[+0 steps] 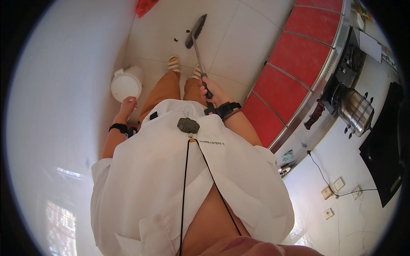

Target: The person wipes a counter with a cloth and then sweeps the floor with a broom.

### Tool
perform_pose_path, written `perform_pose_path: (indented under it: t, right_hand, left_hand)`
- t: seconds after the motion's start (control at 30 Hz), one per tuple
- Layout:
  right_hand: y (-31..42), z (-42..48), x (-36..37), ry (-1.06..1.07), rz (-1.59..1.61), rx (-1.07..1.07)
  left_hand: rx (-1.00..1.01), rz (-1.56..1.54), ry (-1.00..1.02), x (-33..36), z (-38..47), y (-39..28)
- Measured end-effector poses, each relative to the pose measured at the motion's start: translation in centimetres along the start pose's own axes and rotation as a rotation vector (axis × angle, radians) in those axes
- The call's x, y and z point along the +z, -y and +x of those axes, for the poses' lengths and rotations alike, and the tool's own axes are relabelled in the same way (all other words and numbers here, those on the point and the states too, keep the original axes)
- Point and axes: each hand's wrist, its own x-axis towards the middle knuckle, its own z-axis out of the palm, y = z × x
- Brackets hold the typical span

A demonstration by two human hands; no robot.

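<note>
My right hand (213, 91) grips the dark handle end of a broom (197, 52), whose grey shaft slants away past my sandals. The broom's dark-bristled head (196, 32) rests on the pale tiled floor (157, 28). Just left of the bristles lie two small dark scraps (175, 40). My left hand (128, 105) hangs with curled fingers and nothing visible in it, overlapping the near edge of a white lidded bucket (126, 84) in this view; whether it touches the bucket I cannot tell.
A red-tiled counter (293, 59) runs along my right. On it are a steel pot (355, 110) on a black gas stove (350, 60) and a dark red cloth-like item (315, 114). A white wall (73, 96) stands close on my left. Something red (145, 7) lies on the floor ahead.
</note>
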Motion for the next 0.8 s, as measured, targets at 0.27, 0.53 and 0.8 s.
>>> perform_pose_path:
  t: [0.27, 0.53, 0.8]
  right_hand:
    - [-1.4, -6.9, -3.0, -0.057, -0.484, -0.301]
    - [4.1, -7.8, -3.2, 0.065, -0.678, -0.205]
    - [15.6, -1.6, 1.6, 0.080, -0.148, -0.008]
  left_hand:
    - [-0.048, -0.088, -0.037, -1.1, 0.6, 1.1]
    - [-0.060, -0.144, -0.022, 0.8, 1.5, -1.2]
    - [-0.057, -0.373, -0.257, 3.1, -0.6, -7.4]
